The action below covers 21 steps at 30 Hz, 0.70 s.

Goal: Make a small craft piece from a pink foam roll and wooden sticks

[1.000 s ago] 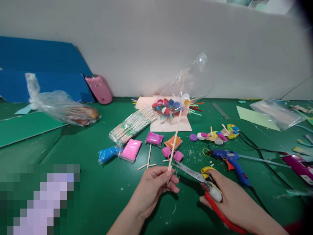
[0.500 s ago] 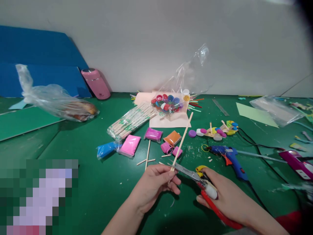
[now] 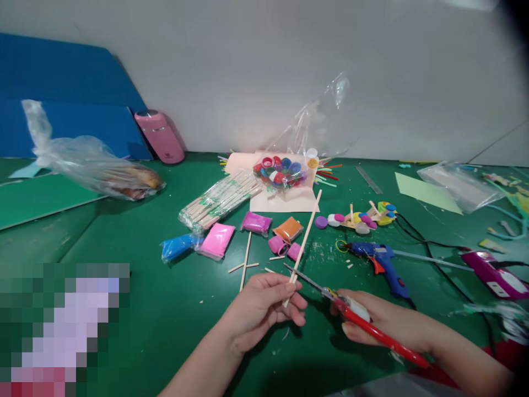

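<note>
Between the thumb and fingers of my left hand (image 3: 266, 303) is a pale wooden stick (image 3: 306, 237), tilted up and to the right; a short piece of wood shows beside its lower end. My right hand (image 3: 382, 322) is wrapped round scissors with red handles (image 3: 384, 336). The scissor blades (image 3: 312, 282) lie at the stick just above my left fingertips. Beyond my left hand, thin sticks (image 3: 247, 259) lie crossed on the table, near pink caps (image 3: 276, 246).
A blue glue gun (image 3: 382, 262) with a black cable lies right of centre. Clay packets (image 3: 217, 240), a bundle of wrapped sticks (image 3: 219, 201), a bag of bottle caps (image 3: 285, 172) and a pink flask (image 3: 161, 138) stand or lie farther back on the green table (image 3: 165, 331).
The scissors have turned in my right hand, so the blades look narrower and the red handle points farther right. My left hand still holds the stick. The view has shifted slightly.
</note>
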{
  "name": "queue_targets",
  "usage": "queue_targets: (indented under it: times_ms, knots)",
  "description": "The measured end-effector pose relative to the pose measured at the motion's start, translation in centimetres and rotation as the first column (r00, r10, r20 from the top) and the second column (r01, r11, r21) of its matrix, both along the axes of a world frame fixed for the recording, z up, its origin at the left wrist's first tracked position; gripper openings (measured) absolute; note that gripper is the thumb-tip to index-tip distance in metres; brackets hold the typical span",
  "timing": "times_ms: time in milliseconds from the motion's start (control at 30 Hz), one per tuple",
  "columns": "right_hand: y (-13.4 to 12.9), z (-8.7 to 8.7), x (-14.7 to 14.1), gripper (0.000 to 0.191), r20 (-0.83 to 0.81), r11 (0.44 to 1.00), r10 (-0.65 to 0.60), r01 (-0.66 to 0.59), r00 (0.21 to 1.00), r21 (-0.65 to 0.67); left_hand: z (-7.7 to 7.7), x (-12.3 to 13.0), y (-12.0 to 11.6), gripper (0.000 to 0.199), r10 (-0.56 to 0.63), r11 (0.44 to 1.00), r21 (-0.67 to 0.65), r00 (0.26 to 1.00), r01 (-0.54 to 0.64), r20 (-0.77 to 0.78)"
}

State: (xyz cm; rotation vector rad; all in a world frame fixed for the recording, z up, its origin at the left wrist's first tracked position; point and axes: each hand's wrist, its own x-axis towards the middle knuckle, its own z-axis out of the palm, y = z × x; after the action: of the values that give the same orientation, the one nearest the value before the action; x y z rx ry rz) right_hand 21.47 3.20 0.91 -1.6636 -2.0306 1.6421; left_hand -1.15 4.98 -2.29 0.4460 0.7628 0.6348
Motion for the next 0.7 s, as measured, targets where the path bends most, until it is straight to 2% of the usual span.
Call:
queue_targets:
  times_ms: [300, 700]
  knots:
    - [-0.10, 0.11, 0.41, 0.036, 0.010, 0.997, 0.047, -0.046, 0.999, -0.059, 0.32, 0.46, -0.25, 0.014, -0.016, 1.000, 0.013, 1.000, 0.016, -0.020]
    - [-0.70, 0.94, 0.07, 0.031, 0.035, 1.000, 0.014, -0.013, 0.999, -0.003, 1.05, 0.45, 0.09, 0.013, -0.070, 0.997, 0.034, 0.997, 0.071, -0.045]
